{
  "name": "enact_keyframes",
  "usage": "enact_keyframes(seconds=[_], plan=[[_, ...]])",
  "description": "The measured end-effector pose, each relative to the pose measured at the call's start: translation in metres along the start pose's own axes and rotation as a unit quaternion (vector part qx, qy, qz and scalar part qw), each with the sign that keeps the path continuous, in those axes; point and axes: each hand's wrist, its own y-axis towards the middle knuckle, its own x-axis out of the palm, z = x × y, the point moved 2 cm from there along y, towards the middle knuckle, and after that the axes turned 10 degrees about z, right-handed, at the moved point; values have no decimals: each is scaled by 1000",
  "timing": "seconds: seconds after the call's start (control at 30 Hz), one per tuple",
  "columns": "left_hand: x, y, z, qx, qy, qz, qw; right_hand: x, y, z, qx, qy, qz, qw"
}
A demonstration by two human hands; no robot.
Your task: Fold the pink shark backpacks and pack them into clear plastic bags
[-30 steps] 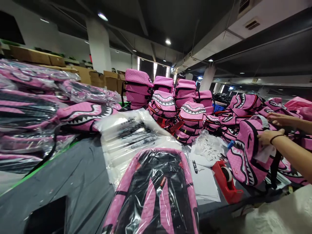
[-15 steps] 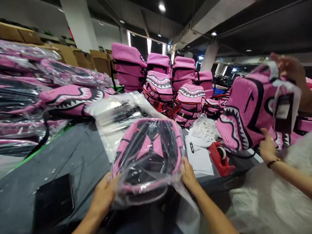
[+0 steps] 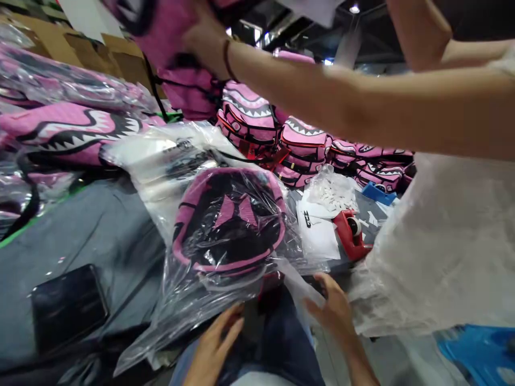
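A pink and black backpack lies inside a clear plastic bag on the dark table, straps side up. The bag's loose end spreads toward me over the table's edge. My left hand is just below that end, fingers loosely bent and apart, with nothing visible in it. To the right, my right hand has its fingers spread, close to a whitish strip of plastic hanging from the bag. Whether it touches the strip, I cannot tell.
A co-worker's arm reaches across from the right, its hand at a blurred pink backpack. A phone-like black slab lies left. Right are a red tape dispenser and white papers. Stacked pink backpacks stand behind.
The bagged backpack, held between both my hands before, now lies flat on the table, and both hands have let go and drawn back. The co-worker's backpack has swung from right to upper left.
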Motion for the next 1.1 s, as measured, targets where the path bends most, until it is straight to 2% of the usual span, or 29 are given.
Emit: enact_keyframes(seconds=[0.03,0.1,0.13,0.2,0.27,0.33,0.47,0.53,0.57,0.7,0.8,0.87,0.93,1.0,1.1], plan=[[27,4,13,9,-20,-39,999,6,1,-12,-36,-66,0,997],[66,14,28,-3,0,-18,1000,18,3,-27,-90,-176,-10,980],[79,18,31,-13,17,0,1000,22,3,-30,-111,-212,-16,971],[92,21,34,-19,31,23,999,28,-1,-29,-159,-246,-18,956],[94,19,38,-10,-2,26,1000,31,-10,-22,-210,-249,-11,945],[91,15,51,-5,-42,2,999,33,-21,-13,-242,-246,-7,938],[87,7,90,26,-96,-154,983,35,-40,-3,-285,-204,-17,937],[87,9,100,61,-92,-215,970,30,-48,-4,-273,-166,-24,947],[88,11,101,83,-78,-228,967,27,-51,-5,-256,-148,-28,955],[92,33,88,216,8,-238,947,24,-67,-4,-189,-124,-35,973],[93,49,84,338,135,-236,901,33,-76,6,-162,-164,-10,973],[91,58,91,424,223,-201,854,40,-79,14,-160,-196,10,967],[90,63,106,518,257,-177,796,43,-81,20,-187,-221,23,957],[95,67,122,604,244,-213,729,42,-84,22,-222,-233,26,946],[113,71,135,685,203,-330,617,41,-91,24,-258,-226,13,939]])
